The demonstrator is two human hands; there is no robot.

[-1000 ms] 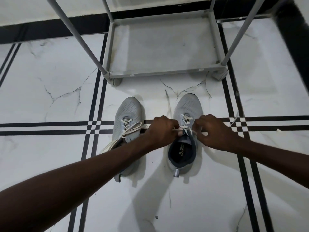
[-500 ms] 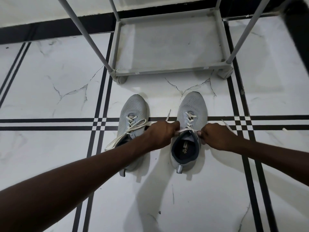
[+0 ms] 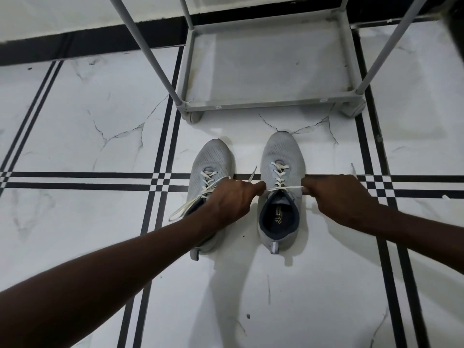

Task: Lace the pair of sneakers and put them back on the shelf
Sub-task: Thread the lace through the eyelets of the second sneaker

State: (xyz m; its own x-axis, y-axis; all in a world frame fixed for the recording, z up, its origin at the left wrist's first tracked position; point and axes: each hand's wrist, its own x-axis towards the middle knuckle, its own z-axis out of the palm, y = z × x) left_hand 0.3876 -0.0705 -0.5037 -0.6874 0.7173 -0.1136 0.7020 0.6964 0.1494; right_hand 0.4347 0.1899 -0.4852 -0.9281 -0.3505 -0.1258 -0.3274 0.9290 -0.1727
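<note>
I have my left hand (image 3: 232, 199) and right hand (image 3: 336, 197) on either side of the right sneaker (image 3: 280, 194), each grip pinched shut on one end of its white lace (image 3: 283, 188), drawn taut across the top eyelets. The left sneaker (image 3: 209, 177) sits just beside it, laces loose. Both stand on the floor (image 3: 75, 136) just before the shelf (image 3: 271, 104), whose front edge faces the toes; bare tile lies all round.

White marble-look floor (image 3: 75, 126), black stripe inlays (image 3: 75, 180) crossing; black skirting band (image 3: 88, 43) along wall.
</note>
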